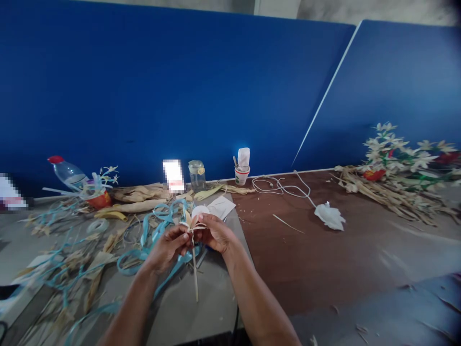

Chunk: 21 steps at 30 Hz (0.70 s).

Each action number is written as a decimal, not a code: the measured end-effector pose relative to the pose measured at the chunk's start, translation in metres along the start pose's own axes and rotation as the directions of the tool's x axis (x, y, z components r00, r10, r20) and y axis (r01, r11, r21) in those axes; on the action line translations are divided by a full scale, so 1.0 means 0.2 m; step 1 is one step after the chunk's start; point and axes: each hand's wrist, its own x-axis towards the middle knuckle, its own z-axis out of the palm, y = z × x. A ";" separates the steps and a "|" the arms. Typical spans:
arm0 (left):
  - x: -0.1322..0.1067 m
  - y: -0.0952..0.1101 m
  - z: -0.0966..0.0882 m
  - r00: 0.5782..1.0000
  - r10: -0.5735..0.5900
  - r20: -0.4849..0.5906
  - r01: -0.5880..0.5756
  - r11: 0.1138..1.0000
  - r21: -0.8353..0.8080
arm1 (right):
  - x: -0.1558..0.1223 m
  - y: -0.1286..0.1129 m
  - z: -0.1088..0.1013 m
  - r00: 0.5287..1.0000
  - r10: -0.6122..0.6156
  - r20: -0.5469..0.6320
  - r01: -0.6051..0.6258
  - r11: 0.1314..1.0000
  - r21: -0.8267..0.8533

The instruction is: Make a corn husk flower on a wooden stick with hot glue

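Observation:
Between my two hands is a pale handmade flower (pixel 189 226) of dry husk-like petals, its thin stem (pixel 195 276) hanging down over the grey work surface. My left hand (pixel 173 242) pinches it from the left, just below the petals. From the other side my right hand (pixel 213 231) closes its thumb and fingers on the petals and a thin strip. Some fingertips are hidden behind the flower. Light-blue ribbon (pixel 146 235) lies in loops beside and beneath my left hand. A white paper (pixel 222 206) rests just beyond my right hand.
Dry husks (pixel 139 194) lie along the blue partition (pixel 180 86). A plastic bottle (pixel 68 173), a glass jar (pixel 197 175) and a paper cup (pixel 242 176) stand at the back. A white cable (pixel 300 188) and crumpled white plastic (pixel 329 216) lie right of centre, and finished flowers (pixel 391 149) far right.

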 end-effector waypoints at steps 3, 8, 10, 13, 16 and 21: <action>0.01 -0.02 -0.02 1.000 -0.002 -0.013 0.002 1.000 0.000 | 0.00 0.00 0.00 1.000 -0.003 -0.016 0.003 1.000 -0.004; 0.02 -0.05 -0.05 0.999 0.038 -0.026 -0.037 0.999 0.020 | 0.02 0.01 -0.01 0.993 0.000 -0.114 0.001 1.000 0.009; 0.02 -0.05 -0.05 0.998 0.045 -0.034 -0.043 0.998 0.046 | 0.02 0.01 -0.02 0.992 0.007 -0.129 -0.004 1.000 0.030; 0.02 -0.05 -0.04 0.997 0.060 -0.049 -0.056 0.996 0.069 | 0.02 0.00 -0.02 0.994 0.032 -0.108 -0.023 0.996 0.083; 0.01 -0.04 -0.03 0.994 0.089 -0.056 -0.086 0.994 0.062 | 0.02 0.01 -0.03 0.997 0.053 -0.054 -0.046 0.991 0.123; 0.02 -0.05 -0.04 0.990 0.129 -0.052 -0.126 0.991 0.055 | 0.02 0.02 -0.03 0.994 0.101 -0.038 -0.093 0.980 0.178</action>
